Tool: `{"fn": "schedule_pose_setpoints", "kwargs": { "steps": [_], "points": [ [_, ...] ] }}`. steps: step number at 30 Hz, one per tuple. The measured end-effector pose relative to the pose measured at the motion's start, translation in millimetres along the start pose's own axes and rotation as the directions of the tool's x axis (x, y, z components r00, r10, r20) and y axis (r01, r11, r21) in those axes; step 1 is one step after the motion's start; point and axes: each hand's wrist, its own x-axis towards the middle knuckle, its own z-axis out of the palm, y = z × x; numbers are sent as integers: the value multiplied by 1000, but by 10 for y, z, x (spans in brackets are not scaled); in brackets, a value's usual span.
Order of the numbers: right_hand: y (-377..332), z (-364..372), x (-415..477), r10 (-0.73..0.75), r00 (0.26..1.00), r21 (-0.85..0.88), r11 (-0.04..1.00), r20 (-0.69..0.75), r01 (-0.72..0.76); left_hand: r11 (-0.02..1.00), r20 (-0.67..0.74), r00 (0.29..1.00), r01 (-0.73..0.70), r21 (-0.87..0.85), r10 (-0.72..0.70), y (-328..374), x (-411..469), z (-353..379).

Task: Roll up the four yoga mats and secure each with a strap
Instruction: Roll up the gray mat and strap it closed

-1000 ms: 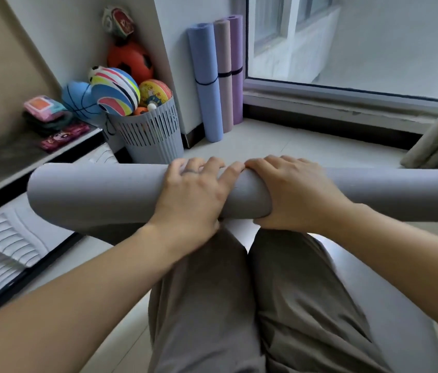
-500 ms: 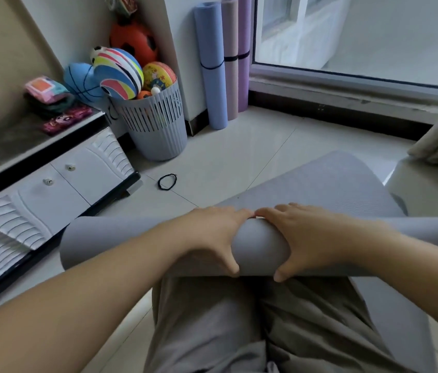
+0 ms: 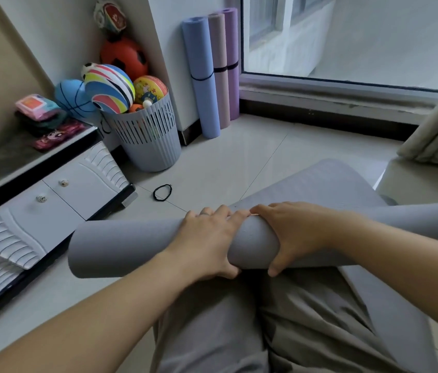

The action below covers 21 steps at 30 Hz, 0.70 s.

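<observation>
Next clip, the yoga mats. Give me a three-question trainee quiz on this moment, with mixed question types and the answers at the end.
1. True or false: the grey mat gripped by the left hand and right hand is fully rolled.
2. How many rolled mats stand against the wall beside the window? A two; B three; C four.
3. Fill the gap: the loose black strap lies on the ___, touching no mat.

Key
1. False: part of it lies flat beyond the roll.
2. B.
3. floor.
</observation>
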Motion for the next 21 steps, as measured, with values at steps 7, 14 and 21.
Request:
{"fn": "schedule_pose_setpoints", "kwargs": {
  "steps": [7, 14, 21],
  "points": [
    [-9, -319, -292, -51, 999, 13, 999, 1, 51, 997, -8, 997, -79, -13, 79, -3, -126, -417],
    [-128, 105, -388, 13, 1000, -82, 996, -26, -16, 949, 362, 921, -24, -313, 143, -7, 73, -229],
    [-111, 213, -263, 14, 989, -80, 996, -146, -26, 984, 341, 939, 11, -180, 52, -65, 159, -260]
  ]
}}
